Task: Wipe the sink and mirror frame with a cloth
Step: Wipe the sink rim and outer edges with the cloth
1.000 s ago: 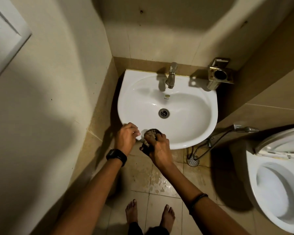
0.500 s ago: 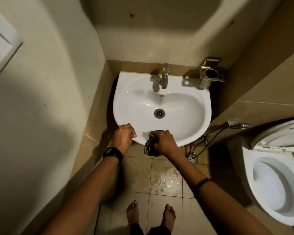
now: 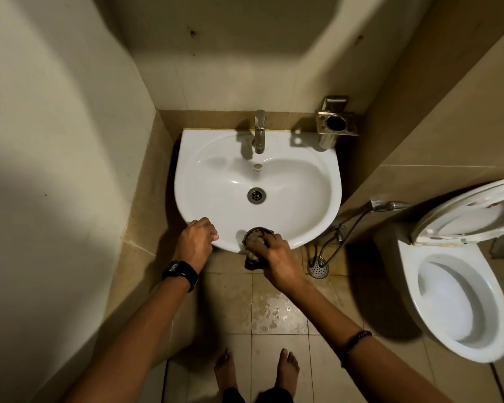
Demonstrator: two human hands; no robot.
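The right hand (image 3: 275, 258) is gripping the cloth (image 3: 255, 245) on the sink (image 3: 317, 158) rim; the left hand (image 3: 197, 242), fingers curled, is bracing the edge. Risk: the cloth's dangling end is shedding drips onto the floor (image 3: 274, 312).

— Ahead? Sink (image 3: 317, 181) against back wall, tap (image 3: 259, 130) behind drain (image 3: 256, 195).
— At near rim? Left hand (image 3: 197, 242) left, right hand (image 3: 275, 257) with cloth (image 3: 255, 241) right. Toilet (image 3: 460, 301) far right.

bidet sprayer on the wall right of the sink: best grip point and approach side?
Grip the sprayer around its handle body, just behind the head. It lies roughly level, head pointing right toward the toilet, and the hose leaves its left end and drops toward the floor. Come from above and in front, fingers wrapping the handle, probably clear of the hose end. How its wall mount releases is too small to tell.
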